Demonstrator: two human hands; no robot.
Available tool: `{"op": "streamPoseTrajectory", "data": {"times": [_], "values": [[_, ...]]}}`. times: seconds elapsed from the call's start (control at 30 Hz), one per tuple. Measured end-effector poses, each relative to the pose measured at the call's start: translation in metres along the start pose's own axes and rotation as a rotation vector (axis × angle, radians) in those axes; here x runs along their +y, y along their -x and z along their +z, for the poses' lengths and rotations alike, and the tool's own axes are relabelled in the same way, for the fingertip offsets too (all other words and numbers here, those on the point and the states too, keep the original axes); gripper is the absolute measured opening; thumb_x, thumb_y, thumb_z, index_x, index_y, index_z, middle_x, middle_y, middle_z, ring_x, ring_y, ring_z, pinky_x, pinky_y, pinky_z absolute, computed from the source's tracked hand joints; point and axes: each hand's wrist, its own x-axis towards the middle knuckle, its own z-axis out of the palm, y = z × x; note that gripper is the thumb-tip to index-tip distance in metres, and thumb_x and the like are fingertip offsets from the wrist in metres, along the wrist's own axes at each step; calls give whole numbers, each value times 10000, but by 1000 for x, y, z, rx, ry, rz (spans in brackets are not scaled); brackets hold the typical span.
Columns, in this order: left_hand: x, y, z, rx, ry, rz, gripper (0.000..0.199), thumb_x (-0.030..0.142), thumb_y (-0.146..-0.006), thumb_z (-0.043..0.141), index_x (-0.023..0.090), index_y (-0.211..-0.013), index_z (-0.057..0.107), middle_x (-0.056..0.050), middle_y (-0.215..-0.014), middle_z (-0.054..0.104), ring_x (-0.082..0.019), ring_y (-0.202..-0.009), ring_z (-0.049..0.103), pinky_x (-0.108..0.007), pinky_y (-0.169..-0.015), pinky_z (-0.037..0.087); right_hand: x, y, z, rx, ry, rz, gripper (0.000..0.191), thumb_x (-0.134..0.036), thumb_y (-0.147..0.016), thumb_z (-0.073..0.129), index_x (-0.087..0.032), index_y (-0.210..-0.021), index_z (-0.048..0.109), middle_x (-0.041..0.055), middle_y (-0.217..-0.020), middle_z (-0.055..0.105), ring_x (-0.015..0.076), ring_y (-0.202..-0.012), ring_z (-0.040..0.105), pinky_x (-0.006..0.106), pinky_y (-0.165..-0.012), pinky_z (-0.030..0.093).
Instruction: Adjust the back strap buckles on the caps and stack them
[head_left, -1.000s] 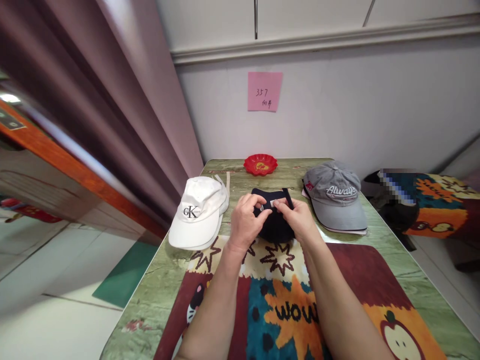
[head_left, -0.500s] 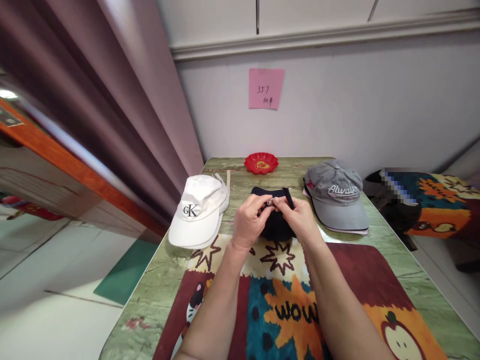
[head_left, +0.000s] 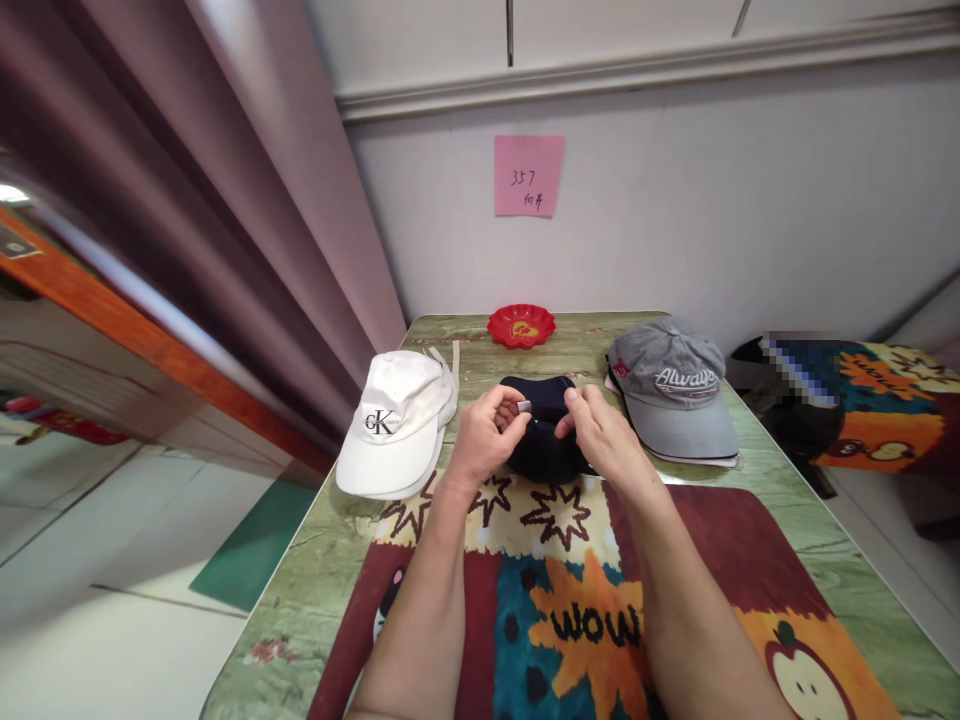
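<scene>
A dark navy cap [head_left: 551,455] lies at the middle of the table, between my two hands. My left hand [head_left: 491,432] pinches a small silver metal buckle [head_left: 524,407] at the cap's left side, thumb and fingertips pressed together. On the other side, my right hand [head_left: 596,425] has its thumb and fingers closed on the dark strap of the cap; its exact grip is partly hidden. A white cap [head_left: 401,400] with black letters rests left of my hands. To the right sits a grey cap [head_left: 671,385] stacked on other headwear.
A red scalloped dish [head_left: 522,327] stands at the far edge of the wood-patterned table [head_left: 292,600]. A colourful mat [head_left: 570,610] lies under my forearms. Behind are a wall with a pink note [head_left: 529,176] and, at left, a curtain [head_left: 300,180].
My hands have drawn apart from close together at the buckle. The strap end that stuck up beside my right hand no longer shows upright. The other caps have not moved.
</scene>
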Motion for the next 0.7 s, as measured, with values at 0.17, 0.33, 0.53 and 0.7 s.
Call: {"op": "streamPoseTrajectory", "data": {"times": [0.17,0.33,0.53,0.7], "values": [[2,1,7,-84,105,-27,122,255,-841,665,195,-943,634,-20,-808,691,-132,-698,658,-239,-665,550,0,-3,4,-47,75,-94,299,-389,-980,406,-259,-729,504,18,-700,685,197,-664,597,293,-637,334],[-3,1,14,-64,223,-74,151,265,-834,678,180,-953,640,-15,-799,684,-139,-694,682,-258,-672,591,-1,-3,8,-19,4,-99,347,-450,-932,496,-242,-659,541,-15,-529,532,170,-552,523,273,-567,299],[-3,0,11,-27,124,-19,183,206,-855,647,175,-1035,668,-22,-837,689,-135,-705,682,-258,-683,591,-3,-2,11,-1,-30,-111,337,-440,-928,508,-230,-677,592,-24,-528,528,152,-546,512,266,-573,293],[-2,0,6,-1,-122,150,203,106,-872,608,184,-1039,692,-44,-946,731,-136,-765,684,-257,-729,566,-4,-2,14,-7,-31,-115,320,-442,-931,521,-234,-719,642,-21,-557,555,153,-567,536,265,-584,305]]}}
